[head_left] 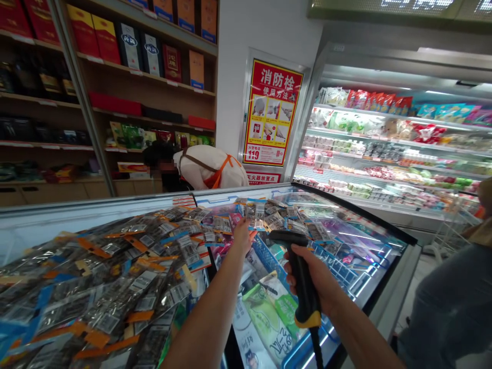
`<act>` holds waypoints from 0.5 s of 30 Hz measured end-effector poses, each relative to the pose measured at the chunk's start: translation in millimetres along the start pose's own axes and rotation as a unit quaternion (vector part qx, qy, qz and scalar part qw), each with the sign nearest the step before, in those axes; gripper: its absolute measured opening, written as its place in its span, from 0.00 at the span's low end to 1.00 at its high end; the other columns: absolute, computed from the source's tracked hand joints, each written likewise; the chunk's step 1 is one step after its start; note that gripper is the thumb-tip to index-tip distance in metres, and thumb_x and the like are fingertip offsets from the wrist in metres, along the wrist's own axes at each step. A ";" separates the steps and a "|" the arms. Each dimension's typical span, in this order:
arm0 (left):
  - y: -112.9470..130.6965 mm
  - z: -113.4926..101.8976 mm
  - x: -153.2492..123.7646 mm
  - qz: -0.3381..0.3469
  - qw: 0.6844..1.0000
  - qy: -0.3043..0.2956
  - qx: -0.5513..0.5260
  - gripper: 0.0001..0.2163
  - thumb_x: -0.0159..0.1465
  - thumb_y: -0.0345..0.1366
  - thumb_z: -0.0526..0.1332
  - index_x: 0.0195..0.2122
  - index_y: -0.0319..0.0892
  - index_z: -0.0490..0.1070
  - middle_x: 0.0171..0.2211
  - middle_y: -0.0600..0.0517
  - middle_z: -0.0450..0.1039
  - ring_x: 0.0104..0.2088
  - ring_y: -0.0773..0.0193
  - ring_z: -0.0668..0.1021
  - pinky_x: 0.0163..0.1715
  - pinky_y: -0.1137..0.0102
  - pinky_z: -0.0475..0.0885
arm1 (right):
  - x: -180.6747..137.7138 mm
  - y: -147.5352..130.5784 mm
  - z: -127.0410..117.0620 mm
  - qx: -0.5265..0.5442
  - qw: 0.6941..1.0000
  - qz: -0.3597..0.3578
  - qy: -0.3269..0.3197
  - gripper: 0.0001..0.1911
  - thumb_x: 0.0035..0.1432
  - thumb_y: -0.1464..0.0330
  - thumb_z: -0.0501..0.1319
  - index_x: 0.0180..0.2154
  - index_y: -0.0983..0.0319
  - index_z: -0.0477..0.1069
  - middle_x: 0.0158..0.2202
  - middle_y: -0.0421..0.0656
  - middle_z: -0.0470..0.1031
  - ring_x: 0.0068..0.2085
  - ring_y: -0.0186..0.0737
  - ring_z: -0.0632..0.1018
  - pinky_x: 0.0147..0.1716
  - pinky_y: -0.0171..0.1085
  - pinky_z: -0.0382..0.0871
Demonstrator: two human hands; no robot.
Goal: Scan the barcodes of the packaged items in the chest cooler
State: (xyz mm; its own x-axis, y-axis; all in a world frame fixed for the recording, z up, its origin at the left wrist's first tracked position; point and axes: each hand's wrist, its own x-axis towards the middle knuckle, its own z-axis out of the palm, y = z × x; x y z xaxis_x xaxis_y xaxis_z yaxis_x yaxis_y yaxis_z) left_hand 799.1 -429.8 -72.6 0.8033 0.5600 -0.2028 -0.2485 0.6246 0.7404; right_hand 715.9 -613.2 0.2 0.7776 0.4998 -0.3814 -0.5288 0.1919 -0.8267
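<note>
Chilled wall shelving (pixel 384 64) on the right and tall wooden shelving (pixel 115 65) on the left back this shop aisle. Across the foreground stretches a display chest (pixel 407 271), divided down the middle. Its left section carries a broad heap of clear barcoded packets (pixel 142 279); its right section holds a blue wire basket (pixel 269 256) beside green bags (pixel 271 310), partly under glass. Beyond the far rim, a person in white (pixel 211 161) bends down near a red poster (pixel 271 113).

The right hand (pixel 313 271) has its fingers wrapped round the grip of a black scanner (pixel 298 256), head pointing forward. The left hand (pixel 242 238) reaches out to a small packet (pixel 255 214) ahead of the scanner; whether its fingers grip it or only touch it, I cannot tell.

Probably this is the scanning step. The next move calls for a steady packet, its label squarely facing the scanner head.
</note>
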 end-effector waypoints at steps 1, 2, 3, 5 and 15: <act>0.1 0.0 0.1 0.001 1.000 0.003 0.000 0.07 0.53 0.28 0.56 0.33 0.45 0.67 0.35 0.55 0.69 0.30 0.70 0.69 0.33 0.71 0.66 | -1.8 -3.5 -1.9 0.003 1.000 0.005 -0.002 0.11 0.51 0.61 0.55 0.25 0.63 0.65 0.15 0.36 0.64 0.13 0.28 0.65 0.10 0.28 0.58; 0.1 0.0 0.0 0.002 1.000 0.005 0.001 0.07 0.53 0.28 0.56 0.32 0.45 0.67 0.35 0.55 0.69 0.30 0.70 0.70 0.34 0.71 0.66 | -3.7 -7.8 -3.7 0.007 1.000 0.009 -0.007 0.11 0.50 0.61 0.55 0.25 0.63 0.65 0.15 0.36 0.64 0.13 0.28 0.65 0.10 0.28 0.58; 0.2 -0.1 -0.2 0.003 1.000 0.004 0.001 0.07 0.52 0.28 0.56 0.32 0.45 0.67 0.34 0.55 0.69 0.30 0.70 0.70 0.34 0.70 0.66 | -5.6 -12.6 -5.3 0.011 1.000 0.014 -0.013 0.11 0.50 0.61 0.55 0.26 0.63 0.65 0.15 0.36 0.64 0.13 0.28 0.65 0.10 0.27 0.58; 0.4 -0.8 -0.9 0.001 1.000 -0.001 -0.003 0.07 0.52 0.28 0.56 0.32 0.45 0.67 0.31 0.55 0.70 0.29 0.70 0.71 0.35 0.69 0.66 | -9.4 -23.5 -7.5 0.007 0.999 0.027 -0.031 0.12 0.50 0.60 0.55 0.27 0.63 0.66 0.15 0.37 0.64 0.14 0.29 0.65 0.11 0.28 0.58; 1.6 -5.1 0.7 0.006 1.000 0.016 0.003 0.06 0.52 0.29 0.57 0.31 0.44 0.67 0.29 0.56 0.70 0.27 0.71 0.71 0.35 0.69 0.67 | -28.7 -40.2 -14.1 -0.062 0.998 0.018 -0.009 0.11 0.49 0.61 0.56 0.25 0.63 0.66 0.15 0.38 0.64 0.13 0.30 0.65 0.10 0.30 0.59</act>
State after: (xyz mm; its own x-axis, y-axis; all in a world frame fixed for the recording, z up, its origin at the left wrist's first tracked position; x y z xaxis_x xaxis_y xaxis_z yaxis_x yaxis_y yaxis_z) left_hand 796.6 -425.7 -74.8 0.7832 0.5838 -0.2141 -0.2537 0.6143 0.7472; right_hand 719.7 -647.2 38.6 0.7520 0.5205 -0.4045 -0.5085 0.0676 -0.8584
